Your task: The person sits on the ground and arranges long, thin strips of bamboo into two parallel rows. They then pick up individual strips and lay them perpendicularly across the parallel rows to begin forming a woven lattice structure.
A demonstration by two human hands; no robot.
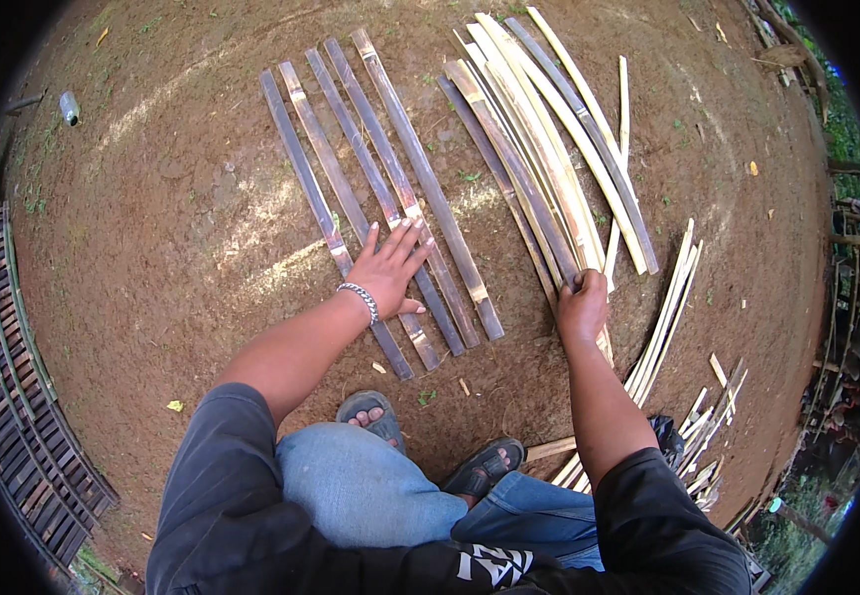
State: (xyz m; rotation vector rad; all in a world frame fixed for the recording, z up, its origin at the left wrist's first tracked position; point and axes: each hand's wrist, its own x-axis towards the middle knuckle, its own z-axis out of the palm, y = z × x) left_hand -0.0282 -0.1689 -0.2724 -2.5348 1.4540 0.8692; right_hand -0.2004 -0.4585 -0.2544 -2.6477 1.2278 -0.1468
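Several dark split bamboo strips (430, 196) lie side by side on the ground in front of me, with small gaps between them. My left hand (387, 270), a chain bracelet at its wrist, rests across the middle strips with its fingers spread. To the right, a loose pile of bamboo strips (539, 139) mixes pale and dark faces. My right hand (583, 305) is closed round the near end of a dark bamboo strip (521, 178) at the pile's left part. Its fingertips are partly hidden behind the back of the hand.
Thin pale bamboo slivers (668, 307) and short offcuts (713, 426) lie at the lower right. A slatted bamboo panel (15, 367) stands at the left edge. My sandalled feet (375, 416) are close to the strips' near ends. A clear bottle (69, 108) lies far left.
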